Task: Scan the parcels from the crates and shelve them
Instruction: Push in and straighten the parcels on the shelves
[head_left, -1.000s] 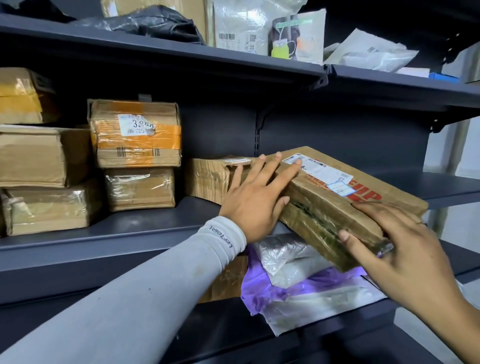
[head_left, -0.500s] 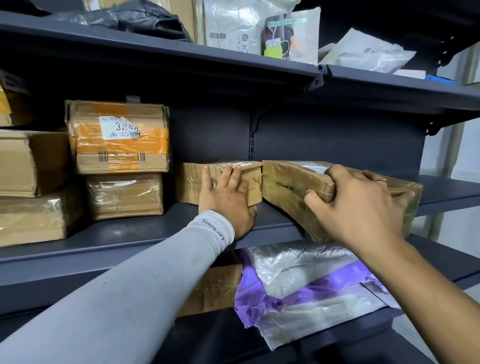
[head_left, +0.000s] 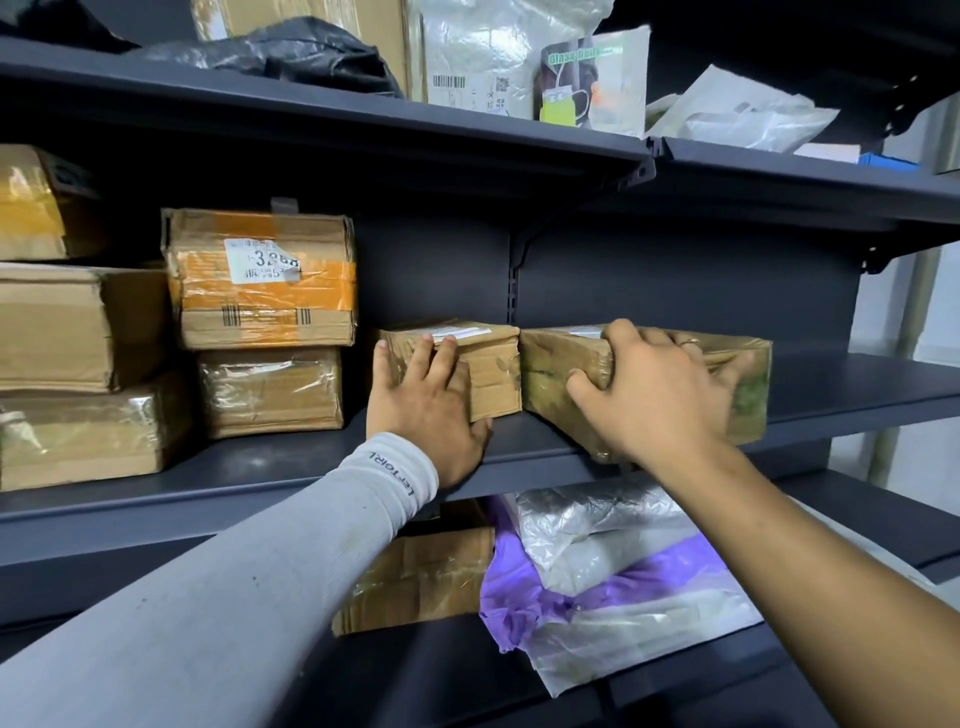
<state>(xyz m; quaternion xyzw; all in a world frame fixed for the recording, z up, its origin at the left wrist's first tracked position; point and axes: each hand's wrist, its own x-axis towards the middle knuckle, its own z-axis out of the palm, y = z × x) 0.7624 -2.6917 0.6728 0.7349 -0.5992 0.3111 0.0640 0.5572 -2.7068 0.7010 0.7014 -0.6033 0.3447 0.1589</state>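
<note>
A flat brown taped parcel (head_left: 748, 384) lies on the middle shelf (head_left: 857, 384), its near corner over the shelf's front edge. My right hand (head_left: 660, 395) grips it from the front, fingers curled over its top edge. To its left, touching it, sits a smaller cardboard parcel (head_left: 493, 374). My left hand (head_left: 426, 405) presses flat against that parcel's front face with straight fingers.
Stacked cardboard boxes (head_left: 260, 291) fill the left of the middle shelf. The top shelf (head_left: 363, 119) holds bags and envelopes. On the lower shelf lie a box (head_left: 415, 577) and white and purple plastic parcels (head_left: 613, 566). The middle shelf's right end is bare.
The flat parcel went from tilted in the air to lying on the shelf beside the small one. My left hand shifted from it to the small parcel's front.
</note>
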